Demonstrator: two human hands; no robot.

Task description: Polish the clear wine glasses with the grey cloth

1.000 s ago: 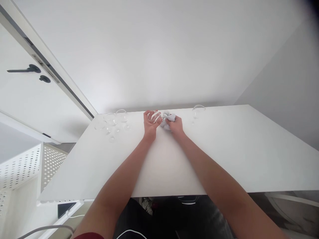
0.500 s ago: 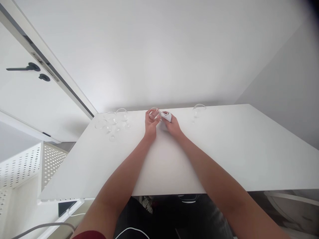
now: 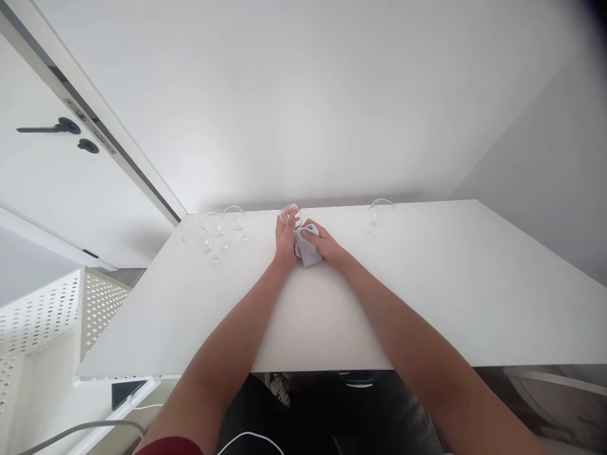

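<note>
Far out over the white table (image 3: 403, 297), my left hand (image 3: 285, 239) is wrapped round a clear stemmed glass (image 3: 290, 217), whose rim shows above my fingers. My right hand (image 3: 321, 245) is closed on a crumpled grey cloth (image 3: 307, 248) and presses it against the side of that glass. The two hands touch each other around the glass.
Three clear glasses (image 3: 214, 229) stand in a group at the table's far left corner. Another lone glass (image 3: 380, 212) stands at the far edge to the right. A white door with a black handle (image 3: 50, 127) is at the left, and a perforated white panel (image 3: 57, 309) sits below it.
The cloth has shifted from the right of the glass's rim down to its near side, between my two hands. The glass has tilted a little and my right hand moved in closer.
</note>
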